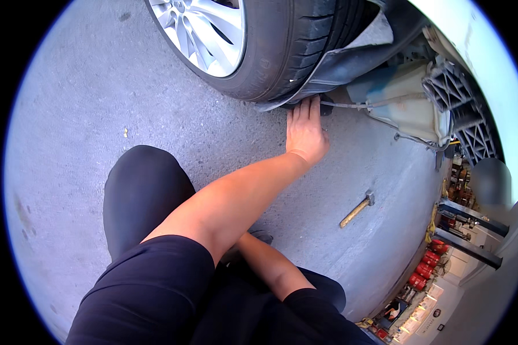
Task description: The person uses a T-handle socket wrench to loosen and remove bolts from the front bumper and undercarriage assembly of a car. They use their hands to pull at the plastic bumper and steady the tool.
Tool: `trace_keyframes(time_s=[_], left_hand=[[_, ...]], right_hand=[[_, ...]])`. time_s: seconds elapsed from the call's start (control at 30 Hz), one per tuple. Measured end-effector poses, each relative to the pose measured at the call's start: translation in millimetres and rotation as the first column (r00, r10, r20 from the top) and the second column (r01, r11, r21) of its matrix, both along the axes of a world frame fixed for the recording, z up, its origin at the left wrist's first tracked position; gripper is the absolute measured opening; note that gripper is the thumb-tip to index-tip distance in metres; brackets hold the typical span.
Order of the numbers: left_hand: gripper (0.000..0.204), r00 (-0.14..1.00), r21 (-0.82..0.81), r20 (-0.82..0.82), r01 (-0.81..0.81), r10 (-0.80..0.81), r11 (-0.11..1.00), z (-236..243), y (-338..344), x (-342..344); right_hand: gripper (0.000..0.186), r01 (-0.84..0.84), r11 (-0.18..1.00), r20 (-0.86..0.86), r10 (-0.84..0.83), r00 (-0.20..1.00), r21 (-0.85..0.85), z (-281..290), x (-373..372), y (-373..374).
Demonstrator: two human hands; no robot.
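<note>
My left hand (308,132) reaches in under the rear lower edge of a dark wheel arch liner (328,72), close behind the tyre (273,57). Its fingers are stretched out side by side, their tips against a dark part (326,107) below the liner. I cannot make out what that part is, and my thumb is mostly hidden. A thin rod or cable (348,106) runs from there to the right. My right forearm (270,264) angles in below my left arm, which hides the right hand.
A hammer (357,211) with a wooden handle lies on the grey floor at the right. The silver alloy wheel (204,31) stands above. A pale bumper (472,40) and its black bracket (466,109) overhang the right. My bent knee (147,190) is at the left; red containers (424,269) stand beyond.
</note>
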State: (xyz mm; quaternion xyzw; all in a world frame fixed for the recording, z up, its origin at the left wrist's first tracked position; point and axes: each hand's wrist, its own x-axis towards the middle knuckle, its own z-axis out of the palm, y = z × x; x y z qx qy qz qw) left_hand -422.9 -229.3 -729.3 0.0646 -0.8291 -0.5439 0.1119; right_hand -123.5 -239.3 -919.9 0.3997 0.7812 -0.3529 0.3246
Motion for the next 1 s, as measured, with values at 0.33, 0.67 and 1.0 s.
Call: trace_keyframes(time_s=[0.33,0.67,1.0], left_hand=[[0.06,0.938,-0.142,-0.188,0.266,-0.29,0.954,37.7,-17.1,4.6],[0.048,0.511,-0.222,-0.67,0.555,-0.538,0.802,178.1,-193.0,58.5],[0.04,0.866,0.076,-0.171,0.487,-0.47,0.87,134.8,-146.7,27.9]], right_hand=[[0.032,-0.631,0.765,-0.648,0.545,0.532,0.127,117.1,-114.4,23.9],[0.028,-0.341,0.585,-0.604,-0.341,0.72,-0.736,305.4,-240.1,12.6],[0.028,-0.309,0.706,-0.749,-0.473,0.464,-0.637,319.2,-346.0,27.1]])
